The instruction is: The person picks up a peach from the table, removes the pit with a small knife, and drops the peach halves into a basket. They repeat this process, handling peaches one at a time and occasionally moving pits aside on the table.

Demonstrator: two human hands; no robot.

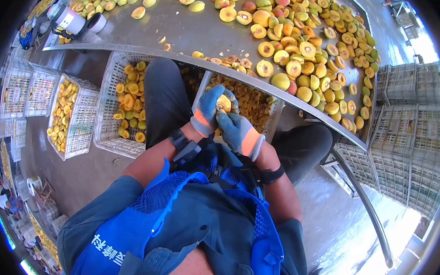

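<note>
blue, orange-cuffed gloves (240,134) on left hand (209,109) and right hand (237,132); black wrist straps (270,176), blue mesh vest (176,205).

Hard daylight from the right blows the wet grey concrete floor (347,221) into white glare; the curved steel table (195,36) shines dully. Fisheye warping bends the edges. The yellow peach half (223,104) in the blue-gloved left hand (207,111) is sharp.

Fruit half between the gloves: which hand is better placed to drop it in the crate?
Left, likely: left hand cups the fruit half above the crate; right hand only touches its edge.
</note>
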